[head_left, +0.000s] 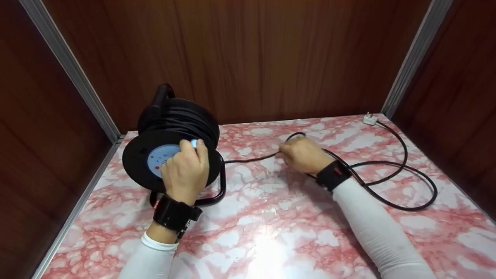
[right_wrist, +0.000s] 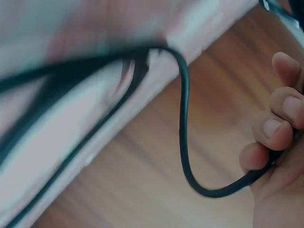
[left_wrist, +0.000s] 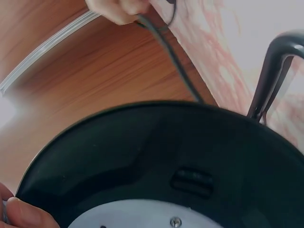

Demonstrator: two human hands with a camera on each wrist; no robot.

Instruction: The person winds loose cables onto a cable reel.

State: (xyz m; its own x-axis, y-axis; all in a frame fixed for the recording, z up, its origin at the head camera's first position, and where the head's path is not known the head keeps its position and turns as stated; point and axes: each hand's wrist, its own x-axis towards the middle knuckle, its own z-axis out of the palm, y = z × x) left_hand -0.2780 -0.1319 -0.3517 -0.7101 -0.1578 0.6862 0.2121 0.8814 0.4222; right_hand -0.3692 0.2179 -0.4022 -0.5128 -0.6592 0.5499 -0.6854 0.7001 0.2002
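A black cable reel [head_left: 133, 164] with a pale blue socket panel [head_left: 155, 157] stands at the left on its tubular frame [head_left: 223, 182]. My left hand [head_left: 185, 172] holds a light blue knob [head_left: 194, 143] at the rim of the reel's disc. In the left wrist view, the disc [left_wrist: 118, 142] fills the lower half, with fingertips [left_wrist: 31, 214] at its edge. From the reel a black cable [head_left: 252, 159] runs right to my right hand [head_left: 304, 155], which grips it. The right wrist view shows curled fingers [right_wrist: 266, 133] around the cable [right_wrist: 184, 118], which hangs in a bend.
The loose cable lies in loops [head_left: 430, 182] at the right, ending in a white plug [head_left: 369, 119] near the back right corner. A red-and-white marbled table [head_left: 252, 228] carries everything. Brown wood panels [head_left: 263, 58] with metal corner strips [head_left: 73, 73] enclose the back and sides.
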